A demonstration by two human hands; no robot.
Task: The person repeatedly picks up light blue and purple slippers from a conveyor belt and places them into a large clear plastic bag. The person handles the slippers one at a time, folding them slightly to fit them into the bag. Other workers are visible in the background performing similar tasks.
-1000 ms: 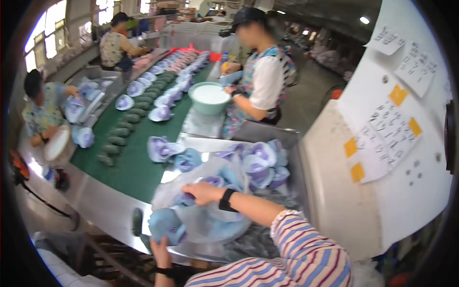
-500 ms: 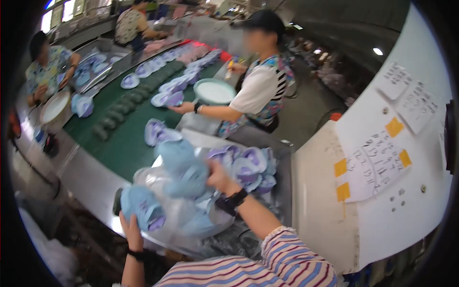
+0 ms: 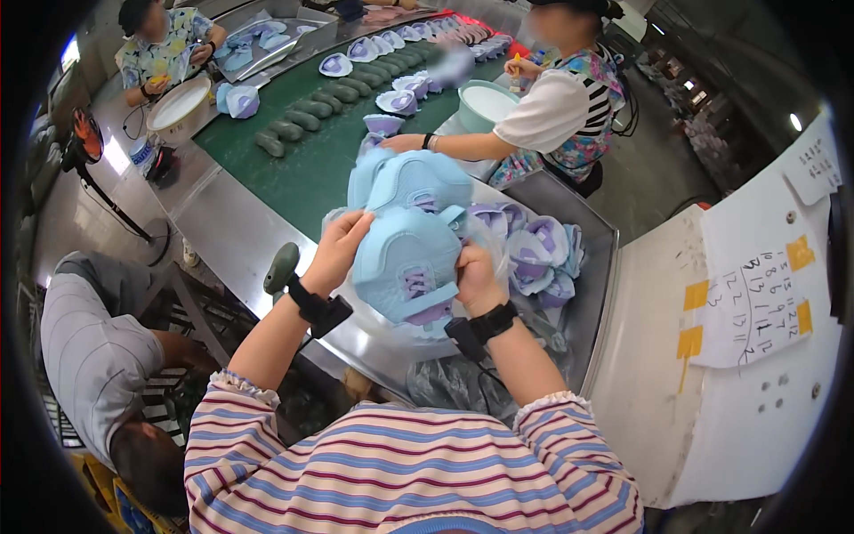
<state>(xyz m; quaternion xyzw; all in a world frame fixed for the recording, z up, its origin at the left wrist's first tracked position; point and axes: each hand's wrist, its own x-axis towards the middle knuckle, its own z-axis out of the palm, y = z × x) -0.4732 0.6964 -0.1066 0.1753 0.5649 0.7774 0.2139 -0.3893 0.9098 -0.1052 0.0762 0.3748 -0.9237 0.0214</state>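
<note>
Before me, over the near end of the green belt, are light blue shoe uppers (image 3: pixel 396 245) with purple laces, at least two overlapping. My left hand (image 3: pixel 341 252) grips their left edge, thumb on top. My right hand (image 3: pixel 479 280) is closed on the lower right edge of the nearer upper, fingers partly hidden. A clear plastic bag (image 3: pixel 491 245) shows behind the uppers. To the right, a metal tray (image 3: pixel 598 267) holds a pile of blue and purple shoe uppers (image 3: pixel 538 254). A dark green shoe last (image 3: pixel 282 267) stands beside my left wrist.
On the green belt (image 3: pixel 253 178) lie rows of dark green lasts (image 3: pixel 307 120) and uppers (image 3: pixel 336 65). A co-worker on the right holds a brush (image 3: pixel 515 71) near a pale green basin (image 3: pixel 487 105). Another sits far left by a basin (image 3: pixel 181 109). Someone bends low at left (image 3: pixel 107 347).
My hands were apart, each with blue uppers; now they are together on the overlapping uppers. The view has shifted, bringing the bent person at the lower left more into sight.
</note>
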